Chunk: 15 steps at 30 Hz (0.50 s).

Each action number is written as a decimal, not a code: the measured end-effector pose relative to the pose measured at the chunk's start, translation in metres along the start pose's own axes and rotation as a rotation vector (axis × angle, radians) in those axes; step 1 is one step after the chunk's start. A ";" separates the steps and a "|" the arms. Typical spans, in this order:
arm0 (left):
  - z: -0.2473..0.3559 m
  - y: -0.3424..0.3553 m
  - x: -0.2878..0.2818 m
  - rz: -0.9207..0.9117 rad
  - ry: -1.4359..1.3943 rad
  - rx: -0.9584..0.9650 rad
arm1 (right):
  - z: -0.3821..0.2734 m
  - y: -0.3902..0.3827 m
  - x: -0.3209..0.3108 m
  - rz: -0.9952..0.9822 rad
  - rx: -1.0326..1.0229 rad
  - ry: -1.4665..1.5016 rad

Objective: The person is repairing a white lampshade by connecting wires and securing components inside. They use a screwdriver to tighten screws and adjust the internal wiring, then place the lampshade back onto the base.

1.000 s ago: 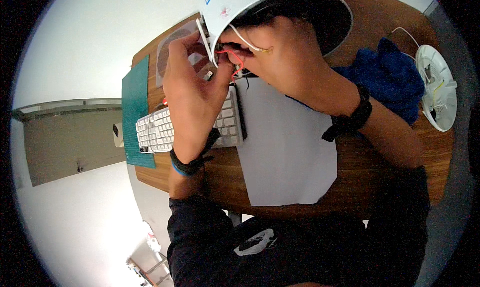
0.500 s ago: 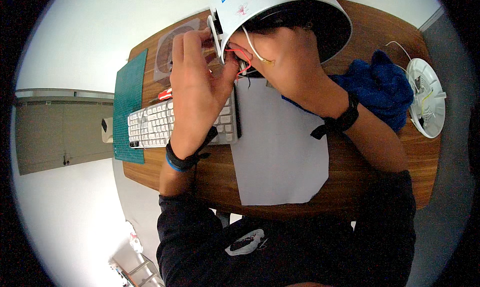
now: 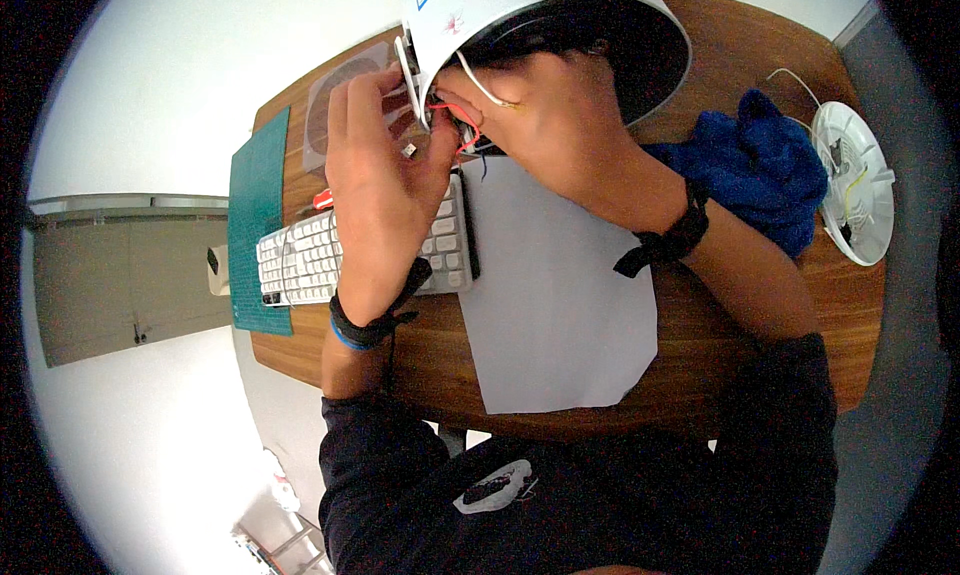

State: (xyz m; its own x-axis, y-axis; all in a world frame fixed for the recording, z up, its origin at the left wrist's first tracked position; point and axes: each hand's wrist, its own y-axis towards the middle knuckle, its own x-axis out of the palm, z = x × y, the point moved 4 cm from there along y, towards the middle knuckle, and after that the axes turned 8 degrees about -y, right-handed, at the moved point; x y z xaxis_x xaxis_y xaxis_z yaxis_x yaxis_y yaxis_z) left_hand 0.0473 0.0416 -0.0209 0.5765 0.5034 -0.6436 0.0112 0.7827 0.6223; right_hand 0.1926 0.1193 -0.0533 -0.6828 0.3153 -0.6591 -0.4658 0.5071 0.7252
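No legible text, labels, numbers or signs

I am viewing what seems an office or study. A wood-grain bench [image 3: 440, 375] is carrying a white keyboard [image 3: 305, 260] and green mat [image 3: 260, 225].

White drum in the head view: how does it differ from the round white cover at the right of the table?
The white drum is deep and dark inside; the round white cover is shallow and mostly white. Coloured drawings mark the drum, while the cover bears a yellow wire. The left hand and right hand are by the drum's rim; neither touches the cover. Both have rounded rims.
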 end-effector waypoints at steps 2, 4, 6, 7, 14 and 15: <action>0.000 0.000 -0.001 -0.001 -0.015 -0.003 | 0.000 0.001 0.002 -0.008 -0.029 -0.026; 0.000 0.001 -0.001 0.006 0.001 -0.011 | -0.001 0.001 0.003 -0.004 -0.053 -0.051; 0.000 0.001 -0.001 0.014 0.007 -0.019 | -0.001 0.002 0.004 -0.023 -0.060 -0.026; 0.000 0.001 -0.001 0.019 0.005 -0.022 | -0.001 0.002 0.004 -0.032 -0.064 -0.013; 0.001 0.002 0.000 0.032 0.005 -0.001 | 0.000 0.003 0.000 0.032 0.022 0.041; 0.000 0.002 0.000 0.032 0.024 -0.005 | 0.000 0.003 0.001 0.022 0.038 0.045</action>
State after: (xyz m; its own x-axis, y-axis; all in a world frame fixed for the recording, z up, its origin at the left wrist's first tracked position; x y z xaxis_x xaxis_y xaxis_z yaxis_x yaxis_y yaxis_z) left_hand 0.0475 0.0431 -0.0198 0.5568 0.5364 -0.6342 -0.0106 0.7680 0.6403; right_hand 0.1908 0.1215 -0.0513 -0.7176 0.2903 -0.6330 -0.4294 0.5311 0.7304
